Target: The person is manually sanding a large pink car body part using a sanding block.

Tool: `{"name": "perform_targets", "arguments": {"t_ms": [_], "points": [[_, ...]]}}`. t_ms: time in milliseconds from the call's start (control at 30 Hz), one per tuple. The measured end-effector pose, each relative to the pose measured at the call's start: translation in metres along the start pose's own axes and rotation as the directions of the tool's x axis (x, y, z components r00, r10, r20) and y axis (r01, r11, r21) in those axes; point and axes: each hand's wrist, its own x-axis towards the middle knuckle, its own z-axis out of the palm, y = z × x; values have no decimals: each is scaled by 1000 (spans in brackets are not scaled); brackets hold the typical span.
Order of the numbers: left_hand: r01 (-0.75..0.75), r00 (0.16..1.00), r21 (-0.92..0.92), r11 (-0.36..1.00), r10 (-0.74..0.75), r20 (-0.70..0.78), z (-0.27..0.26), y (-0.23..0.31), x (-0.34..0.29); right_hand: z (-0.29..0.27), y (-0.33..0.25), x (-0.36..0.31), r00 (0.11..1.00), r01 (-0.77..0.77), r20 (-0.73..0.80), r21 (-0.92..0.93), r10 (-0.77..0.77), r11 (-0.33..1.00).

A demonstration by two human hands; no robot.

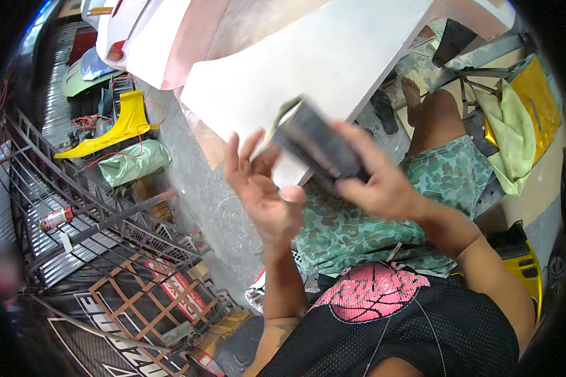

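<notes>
My right hand grips a dark grey rectangular block wrapped in a grey sheet, blurred by motion, held up in front of me. My left hand is open with fingers spread, its palm turned toward the block and just left of it, not clearly touching. Behind both hands lies a large white curved body panel. I sit with green camouflage shorts and a bare knee under the hands.
A yellow panel piece and a green bag lie on the floor at left. A metal grate with a red spray can is at lower left. A pale green cloth hangs over a yellow part at right.
</notes>
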Motion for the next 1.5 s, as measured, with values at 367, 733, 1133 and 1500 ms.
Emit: {"name": "perform_targets", "arguments": {"t_ms": [367, 733, 1133, 1500], "points": [[-490, 677, 489, 722, -38, 735, 23, -5, -32, -112, 67, 30, 835, 247, -548, 436, 37, 865], [347, 898, 936, 53, -306, -316, -214, -85, 64, -122, 82, 32, 817, 326, -574, 529, 48, 784], [-379, 561, 338, 861, -77, 824, 96, 14, -29, -125, 89, 38, 786, 324, -608, 556, 110, 765], [-545, 775, 713, 441, -59, 629, 76, -36, 51, -135, 100, 42, 698, 342, -699, 514, 153, 787]]}}
